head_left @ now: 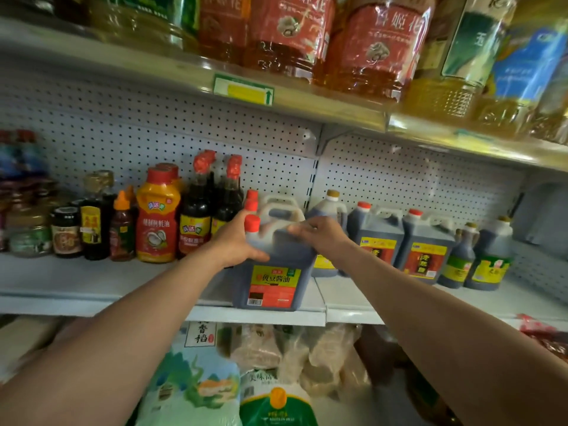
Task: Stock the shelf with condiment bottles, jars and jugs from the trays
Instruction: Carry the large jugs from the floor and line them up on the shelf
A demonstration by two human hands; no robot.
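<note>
A dark soy jug (272, 265) is gripped at its top by both hands: the left hand (236, 241) curled round the neck side, the right hand (319, 233) curled over the handle. It sits at the shelf (92, 284) edge, with bottles (196, 210) left of the left hand.

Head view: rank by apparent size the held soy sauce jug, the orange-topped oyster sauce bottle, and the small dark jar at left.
1. Soy sauce jug, though it is nearest the camera, which exaggerates it.
2. Oyster sauce bottle.
3. Dark jar.
</note>
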